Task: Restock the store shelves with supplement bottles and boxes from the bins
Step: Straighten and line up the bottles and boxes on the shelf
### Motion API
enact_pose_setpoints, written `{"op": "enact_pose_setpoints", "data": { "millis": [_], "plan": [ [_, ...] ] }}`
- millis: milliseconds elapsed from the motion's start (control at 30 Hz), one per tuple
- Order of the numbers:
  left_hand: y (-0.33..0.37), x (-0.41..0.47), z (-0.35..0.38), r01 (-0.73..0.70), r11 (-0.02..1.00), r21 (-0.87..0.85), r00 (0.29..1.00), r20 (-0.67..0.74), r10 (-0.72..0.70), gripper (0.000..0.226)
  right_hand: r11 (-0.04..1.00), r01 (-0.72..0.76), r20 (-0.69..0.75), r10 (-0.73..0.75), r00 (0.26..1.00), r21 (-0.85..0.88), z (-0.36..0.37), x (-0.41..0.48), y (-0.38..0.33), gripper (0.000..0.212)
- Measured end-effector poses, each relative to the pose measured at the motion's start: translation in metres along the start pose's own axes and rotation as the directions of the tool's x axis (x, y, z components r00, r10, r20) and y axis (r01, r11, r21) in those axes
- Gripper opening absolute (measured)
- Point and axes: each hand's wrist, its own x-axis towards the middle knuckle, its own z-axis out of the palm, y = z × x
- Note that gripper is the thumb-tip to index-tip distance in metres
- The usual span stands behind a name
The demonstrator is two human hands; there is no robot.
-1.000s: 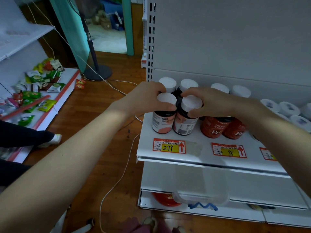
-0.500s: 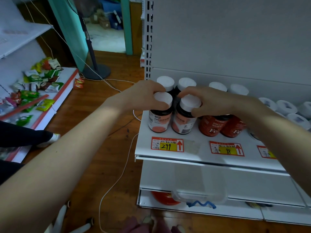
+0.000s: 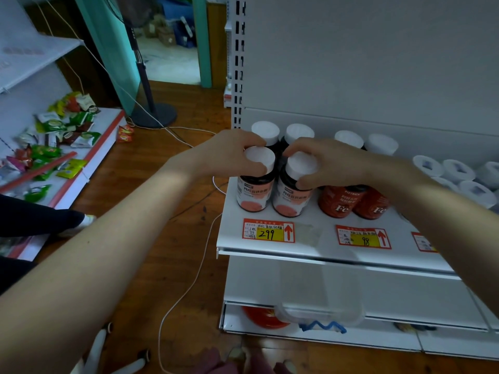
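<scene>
2 hands are busy: your left hand [image 3: 229, 155] grips 1 bottle's white cap [image 3: 259, 160], your right hand [image 3: 324, 163] grips the next bottle [image 3: 293, 190] on the shelf [image 3: 310, 238].

Bare left hand [image 3: 224, 155], right hand [image 3: 332, 163] (maroon footwear [image 3: 216, 363], perhaps)

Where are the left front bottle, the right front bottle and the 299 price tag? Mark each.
left front bottle [image 3: 252, 194]: head view, label.
right front bottle [image 3: 293, 197]: head view, label.
299 price tag [image 3: 270, 234]: head view, yellow field.
</scene>
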Motion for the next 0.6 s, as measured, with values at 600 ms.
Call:
{"op": "enact_pose_setpoints", "data": {
  "millis": [600],
  "plan": [
    [-0.0009, 0.0005, 0.0063, -0.036, 0.996, -0.08, 0.998, -0.06, 0.031, 0.057, 0.998, 0.046, -0.006, -0.046, 0.999, 0.031, 0.0011, 0.0048, 0.0066, 0.056]
  ]
}}
